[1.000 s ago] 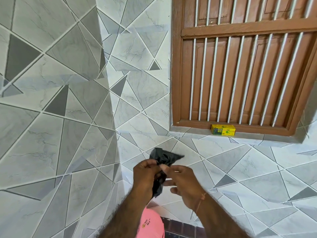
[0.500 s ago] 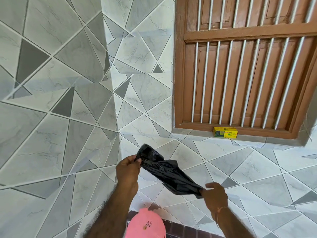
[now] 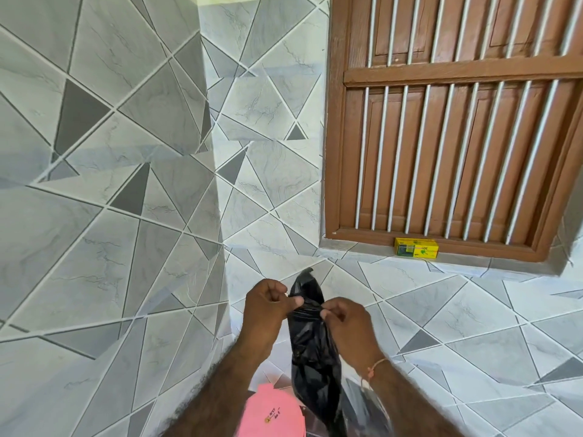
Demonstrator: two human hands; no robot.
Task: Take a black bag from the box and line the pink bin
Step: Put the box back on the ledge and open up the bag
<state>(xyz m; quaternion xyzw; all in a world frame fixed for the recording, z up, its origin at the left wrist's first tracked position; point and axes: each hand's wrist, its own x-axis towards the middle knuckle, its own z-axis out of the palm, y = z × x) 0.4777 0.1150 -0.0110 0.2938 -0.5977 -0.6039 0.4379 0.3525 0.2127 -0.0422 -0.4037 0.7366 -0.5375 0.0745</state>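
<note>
Grey geometric wall tiles (image 3: 126, 216) meet a brown, seemingly shuttered barred window (image 3: 457, 137).

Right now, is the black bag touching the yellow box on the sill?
Apart. The head view shows the black bag held low between both hands, with bare tiled wall separating it from the yellow box.

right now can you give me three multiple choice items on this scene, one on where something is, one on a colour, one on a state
1. Where is the yellow box?
A. on the window ledge
B. on the pink bin
C. in the left hand

2. What colour is the bag?
A. white
B. black
C. green

3. How is the bag held?
A. lying loose on the floor
B. stretched flat over the bin
C. pinched near its top by both hands, hanging down

Answers:
1 A, it sits on the ledge below the brown window.
2 B, the plastic is glossy black.
3 C, the left hand and right hand grip it above the pink bin.
</note>
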